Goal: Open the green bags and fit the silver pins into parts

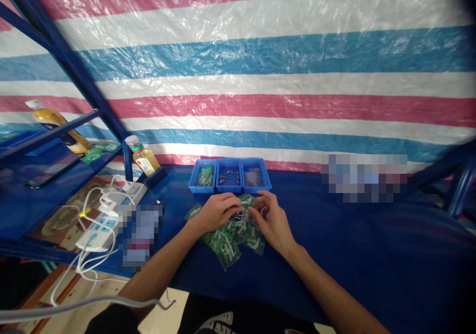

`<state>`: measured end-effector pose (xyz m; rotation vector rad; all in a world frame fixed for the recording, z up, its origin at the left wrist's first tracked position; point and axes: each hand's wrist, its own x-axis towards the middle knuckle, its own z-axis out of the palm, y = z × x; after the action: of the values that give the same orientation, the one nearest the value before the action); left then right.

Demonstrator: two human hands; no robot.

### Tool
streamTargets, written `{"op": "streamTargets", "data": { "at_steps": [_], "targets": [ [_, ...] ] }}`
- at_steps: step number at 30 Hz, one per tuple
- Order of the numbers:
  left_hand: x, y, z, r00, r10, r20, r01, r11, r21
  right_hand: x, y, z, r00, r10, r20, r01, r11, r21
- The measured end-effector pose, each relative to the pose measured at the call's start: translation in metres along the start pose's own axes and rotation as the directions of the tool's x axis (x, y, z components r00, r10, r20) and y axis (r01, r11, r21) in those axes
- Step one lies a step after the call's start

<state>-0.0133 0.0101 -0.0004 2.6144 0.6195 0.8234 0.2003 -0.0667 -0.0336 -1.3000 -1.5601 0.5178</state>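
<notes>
Several small clear-and-green plastic packets (pixel 223 247) with pale pieces inside lie heaped on the blue table. Over the heap's upper left is my left hand (pixel 219 212), its fingers bent together at the edge of a packet. My right hand (pixel 270 217) is at the heap's right side, thumb and fingers curled toward the same packet. What the fingertips pinch is too small to make out. Just beyond stand three joined blue bins: the left bin (pixel 191 181) holds green packets, the middle bin (pixel 229 189) dark metal pins or screws, and the right bin (pixel 268 181) small clear bags.
White power strips (pixel 97 233) with tangled cables lie at the left. A bottle (pixel 145 159) stands behind them, near a blue metal frame (pixel 111 120). Another bottle (pixel 61 125) leans farther left. Striped sheeting (pixel 260 81) hangs behind the table (pixel 320 254).
</notes>
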Motion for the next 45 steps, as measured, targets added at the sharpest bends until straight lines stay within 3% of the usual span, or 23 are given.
{"op": "streamTargets", "data": {
  "at_steps": [2,4,8,13,19,21,26,29,33,38,45],
  "targets": [
    [0.002,0.0,-0.003,0.998,-0.021,-0.054,0.023,0.999,0.047,0.001,-0.001,0.0,1.0,-0.005,-0.02,0.005,1.0,-0.002],
    [0.003,-0.004,-0.007,0.979,-0.098,-0.18,0.119,0.987,0.106,0.001,-0.001,-0.001,1.0,-0.006,-0.024,0.006,1.0,-0.01],
    [0.001,-0.019,-0.021,0.84,-0.311,-0.445,0.413,0.898,0.152,0.0,-0.002,0.0,1.0,-0.005,0.01,0.006,1.0,-0.021],
    [-0.006,-0.039,-0.035,0.717,-0.49,-0.496,0.651,0.724,0.227,-0.001,-0.001,0.001,0.999,-0.024,0.046,0.026,0.998,-0.051],
    [-0.009,-0.049,-0.032,0.634,-0.603,-0.484,0.768,0.564,0.304,0.002,-0.006,-0.003,0.979,-0.14,0.147,0.157,0.981,-0.116],
    [-0.009,-0.047,-0.031,0.647,-0.578,-0.497,0.753,0.585,0.299,0.003,-0.01,-0.004,0.951,-0.2,0.235,0.241,0.957,-0.16],
    [-0.006,-0.034,-0.03,0.746,-0.393,-0.538,0.587,0.769,0.252,0.003,-0.022,-0.007,0.841,-0.277,0.464,0.402,0.894,-0.196],
    [-0.004,-0.027,-0.029,0.8,-0.288,-0.526,0.453,0.865,0.215,0.0,-0.027,-0.006,0.781,-0.305,0.545,0.45,0.879,-0.154],
    [-0.002,-0.02,-0.026,0.843,-0.243,-0.48,0.365,0.914,0.178,-0.004,-0.033,-0.003,0.718,-0.341,0.607,0.488,0.868,-0.09],
    [-0.001,-0.017,-0.022,0.884,-0.204,-0.42,0.303,0.935,0.185,-0.007,-0.036,0.002,0.687,-0.337,0.644,0.498,0.863,-0.08],
    [-0.001,-0.017,-0.021,0.903,-0.188,-0.385,0.273,0.945,0.178,-0.008,-0.036,0.003,0.699,-0.317,0.641,0.476,0.875,-0.086]
  ]
}}
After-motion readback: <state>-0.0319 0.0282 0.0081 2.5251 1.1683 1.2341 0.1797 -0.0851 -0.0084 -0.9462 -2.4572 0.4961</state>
